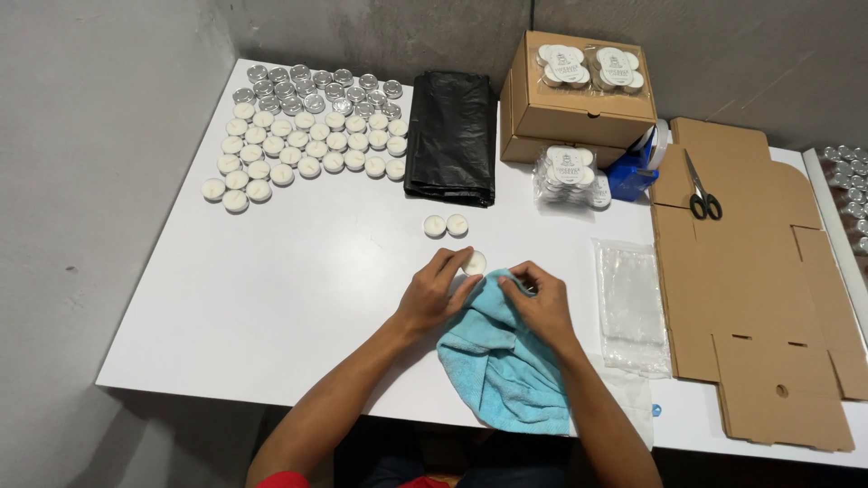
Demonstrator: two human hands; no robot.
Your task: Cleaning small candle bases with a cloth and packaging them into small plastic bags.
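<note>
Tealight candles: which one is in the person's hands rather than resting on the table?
The tealight at the left hand fingertips, above the blue cloth; all others lie untouched.

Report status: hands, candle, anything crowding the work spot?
Left hand pinching a tealight candle. Right hand gripping the blue cloth against it. Two loose tealights just beyond, apart from the hands.

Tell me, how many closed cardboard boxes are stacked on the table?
2: a top box carrying packs of candles, and a bottom box under it, at the table's far edge beside the black bag. Flat unfolded cardboard lies separately.
</note>
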